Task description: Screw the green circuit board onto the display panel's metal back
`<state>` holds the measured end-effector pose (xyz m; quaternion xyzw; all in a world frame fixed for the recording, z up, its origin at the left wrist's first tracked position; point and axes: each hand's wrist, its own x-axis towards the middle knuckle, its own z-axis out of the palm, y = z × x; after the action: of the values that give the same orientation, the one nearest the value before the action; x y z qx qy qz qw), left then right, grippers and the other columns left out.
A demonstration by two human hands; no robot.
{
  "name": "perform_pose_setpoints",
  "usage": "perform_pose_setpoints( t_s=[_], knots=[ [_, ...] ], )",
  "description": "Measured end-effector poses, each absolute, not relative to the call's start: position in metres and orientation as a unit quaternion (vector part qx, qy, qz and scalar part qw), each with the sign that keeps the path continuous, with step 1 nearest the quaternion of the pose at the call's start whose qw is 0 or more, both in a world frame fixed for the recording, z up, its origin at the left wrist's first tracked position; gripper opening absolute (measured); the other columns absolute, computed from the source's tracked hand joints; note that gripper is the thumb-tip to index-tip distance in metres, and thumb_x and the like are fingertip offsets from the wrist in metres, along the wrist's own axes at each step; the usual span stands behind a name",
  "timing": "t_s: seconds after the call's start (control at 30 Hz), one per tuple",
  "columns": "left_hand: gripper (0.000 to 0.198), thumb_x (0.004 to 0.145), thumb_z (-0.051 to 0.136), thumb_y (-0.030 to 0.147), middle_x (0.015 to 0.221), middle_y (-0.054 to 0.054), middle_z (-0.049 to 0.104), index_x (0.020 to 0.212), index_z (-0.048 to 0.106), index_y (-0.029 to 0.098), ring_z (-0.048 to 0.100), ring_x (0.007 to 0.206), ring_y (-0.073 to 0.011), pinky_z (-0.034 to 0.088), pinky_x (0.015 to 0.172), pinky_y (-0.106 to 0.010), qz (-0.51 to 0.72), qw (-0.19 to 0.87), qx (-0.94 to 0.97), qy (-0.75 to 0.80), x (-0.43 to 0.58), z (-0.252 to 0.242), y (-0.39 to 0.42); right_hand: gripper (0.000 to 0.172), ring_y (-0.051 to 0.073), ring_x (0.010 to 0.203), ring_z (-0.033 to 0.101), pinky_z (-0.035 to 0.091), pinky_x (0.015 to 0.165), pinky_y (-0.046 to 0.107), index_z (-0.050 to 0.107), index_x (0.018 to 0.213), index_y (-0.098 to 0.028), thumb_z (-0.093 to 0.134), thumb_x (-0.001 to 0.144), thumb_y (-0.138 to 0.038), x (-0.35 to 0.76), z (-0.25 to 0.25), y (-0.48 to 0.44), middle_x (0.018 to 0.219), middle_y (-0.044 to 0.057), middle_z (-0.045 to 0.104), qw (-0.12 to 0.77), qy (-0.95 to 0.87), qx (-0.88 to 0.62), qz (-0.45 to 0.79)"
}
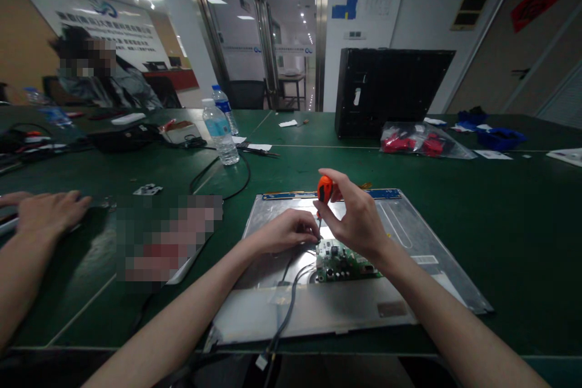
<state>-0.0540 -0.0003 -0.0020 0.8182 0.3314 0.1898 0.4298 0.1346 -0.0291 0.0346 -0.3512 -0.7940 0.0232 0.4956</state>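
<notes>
A silver display panel (400, 218) lies flat on the green table in front of me. A small green circuit board (339, 262) sits on its near middle, with cables running off toward the near edge. My right hand (357, 218) is closed round an orange-handled screwdriver (324, 189), held upright with its tip down at the board's left corner. My left hand (286, 231) rests on the panel with its fingertips pinched at the screwdriver's tip; what they hold is too small to see.
A co-worker's hand (45, 211) lies flat on the table at far left. Two water bottles (220, 133) stand behind the panel, a black monitor back (386, 91) at the rear, a bag of red parts (422, 142) beside it. Another person sits at back left.
</notes>
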Motion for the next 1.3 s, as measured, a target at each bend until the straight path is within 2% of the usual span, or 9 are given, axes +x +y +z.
perform_pose_setpoints(
  t_s=[0.17, 0.67, 1.3],
  knots=[
    [0.006, 0.08, 0.067, 0.018, 0.074, -0.001, 0.063, 0.08, 0.07, 0.014, 0.055, 0.071, -0.0155, 0.043, 0.066, -0.024, 0.198, 0.431, 0.815, 0.332, -0.0532, -0.0018, -0.0008, 0.048, 0.017, 0.07, 0.06, 0.049, 0.065, 0.031, 0.044, 0.131, -0.018, 0.053, 0.083, -0.019, 0.1353, 0.033, -0.0294, 0.086, 0.004, 0.065, 0.486, -0.791, -0.369, 0.032],
    [0.006, 0.077, 0.066, 0.018, 0.072, 0.0, 0.063, 0.079, 0.07, 0.014, 0.054, 0.068, -0.015, 0.041, 0.064, -0.025, 0.199, 0.431, 0.815, 0.332, -0.0526, -0.0004, -0.0012, 0.043, 0.015, 0.063, 0.055, 0.043, 0.058, 0.029, 0.047, 0.126, -0.017, 0.053, 0.084, -0.022, 0.1353, 0.0359, -0.0306, 0.075, 0.001, 0.06, 0.482, -0.789, -0.38, 0.031],
    [0.007, 0.078, 0.064, 0.014, 0.071, 0.0, 0.064, 0.08, 0.071, 0.014, 0.055, 0.068, -0.0147, 0.041, 0.068, -0.026, 0.2, 0.426, 0.82, 0.326, -0.0517, 0.0013, -0.0018, 0.04, 0.014, 0.059, 0.053, 0.04, 0.056, 0.027, 0.048, 0.124, -0.016, 0.055, 0.086, -0.026, 0.1347, 0.0329, -0.0288, 0.078, 0.002, 0.062, 0.474, -0.786, -0.396, 0.014]
  ],
)
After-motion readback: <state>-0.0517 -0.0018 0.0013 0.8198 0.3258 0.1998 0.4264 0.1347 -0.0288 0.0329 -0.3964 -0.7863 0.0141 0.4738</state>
